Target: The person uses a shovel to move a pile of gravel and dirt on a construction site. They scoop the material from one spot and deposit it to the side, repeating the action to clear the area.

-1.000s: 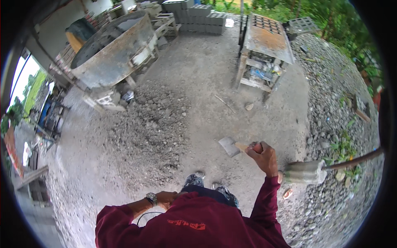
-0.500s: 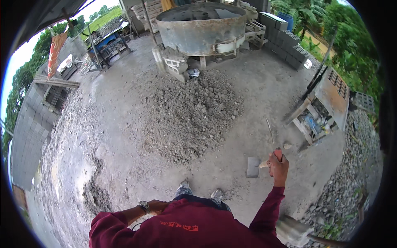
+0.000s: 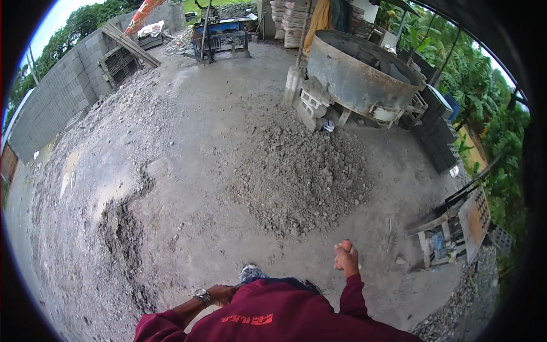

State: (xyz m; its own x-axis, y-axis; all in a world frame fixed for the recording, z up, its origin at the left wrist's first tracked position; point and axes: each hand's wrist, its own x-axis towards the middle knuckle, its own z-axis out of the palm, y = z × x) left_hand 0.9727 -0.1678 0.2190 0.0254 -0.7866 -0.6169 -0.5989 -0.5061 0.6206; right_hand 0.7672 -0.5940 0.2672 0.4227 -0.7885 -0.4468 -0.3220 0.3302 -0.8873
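My right hand point(image 3: 347, 260) is out in front of me to the right, closed in a fist. A small reddish end of the shovel handle point(image 3: 346, 245) shows at the top of the fist; the blade is hidden from view. My left hand point(image 3: 221, 294), below a wristwatch point(image 3: 202, 295), rests against my waist beside my maroon top. Its fingers are mostly hidden. Ahead of the right hand lies a heap of grey gravelly mix point(image 3: 302, 176) on the concrete floor.
Behind the heap stands a big round metal mixer drum point(image 3: 362, 74), with hollow blocks point(image 3: 312, 108) at its foot. To the right is a wooden stand point(image 3: 450, 233). Stacked blocks point(image 3: 436, 142) line the right; a block wall point(image 3: 54, 108) runs along the left.
My view has swung left, so the heap and drum sit further right. My right hand has come inward, nearer my body's middle. The grey shovel blade, visible before, no longer shows.
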